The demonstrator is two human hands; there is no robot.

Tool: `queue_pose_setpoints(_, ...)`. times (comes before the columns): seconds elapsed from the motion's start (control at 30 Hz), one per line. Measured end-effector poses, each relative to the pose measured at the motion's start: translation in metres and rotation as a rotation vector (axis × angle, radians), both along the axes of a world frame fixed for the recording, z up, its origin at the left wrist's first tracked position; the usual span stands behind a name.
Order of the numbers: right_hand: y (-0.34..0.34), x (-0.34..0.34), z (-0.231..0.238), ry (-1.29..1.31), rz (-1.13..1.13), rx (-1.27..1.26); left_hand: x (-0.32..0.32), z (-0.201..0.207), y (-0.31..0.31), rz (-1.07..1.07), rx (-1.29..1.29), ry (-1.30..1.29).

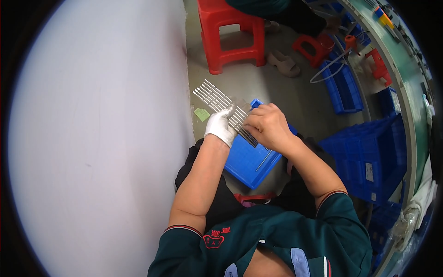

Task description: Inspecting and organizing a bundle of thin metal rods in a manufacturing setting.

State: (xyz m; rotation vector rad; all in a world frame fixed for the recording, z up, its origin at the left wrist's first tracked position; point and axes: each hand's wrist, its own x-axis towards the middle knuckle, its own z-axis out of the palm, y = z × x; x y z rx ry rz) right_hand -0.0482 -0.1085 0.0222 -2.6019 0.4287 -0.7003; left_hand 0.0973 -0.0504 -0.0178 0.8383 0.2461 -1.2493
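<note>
My left hand [220,126], in a white glove, is closed around several thin metal rods [213,97]. They lie side by side in a flat row, slanting from upper left to lower right. The rods look shiny at the upper end and darker at the lower end. My bare right hand [271,127] is beside the lower part of the row, its fingers curled and pinched together; what they grip is hidden. Below both hands sits a shallow blue plastic bin [244,161] between my knees, with a single thin rod [264,159] lying in it.
A white wall [101,138] runs along my left. Ahead stands a red stool [230,57], with another person's dark-clothed leg [300,16] beyond. Beige shoes [284,63] and a green scrap [201,114] lie on the floor. Stacked blue crates [364,157] and a green workbench [417,152] flank my right.
</note>
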Motion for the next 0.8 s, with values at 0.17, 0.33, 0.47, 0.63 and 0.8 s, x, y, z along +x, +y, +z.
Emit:
queue_pose_setpoints(0.17, 0.002, 0.002, 0.0, -0.018, 0.0, -0.012, 0.003, -0.003, 0.001, -0.002, 0.0, 0.022)
queue_pose_setpoints(0.33, -0.003, -0.004, 0.01, -0.082, -0.089, 0.096, 0.002, 0.004, -0.001, 0.016, 0.041, 0.025)
queue_pose_setpoints(0.47, -0.004, -0.004, 0.006, -0.043, -0.1, 0.11, 0.002, 0.006, 0.001, 0.008, 0.022, 0.035)
queue_pose_setpoints(0.63, -0.005, -0.002, 0.005, -0.041, -0.039, 0.039, 0.002, 0.006, 0.001, 0.005, 0.02, 0.036)
queue_pose_setpoints(0.8, -0.004, 0.0, -0.002, 0.009, 0.02, -0.099, -0.001, 0.006, -0.001, 0.021, 0.068, -0.01)
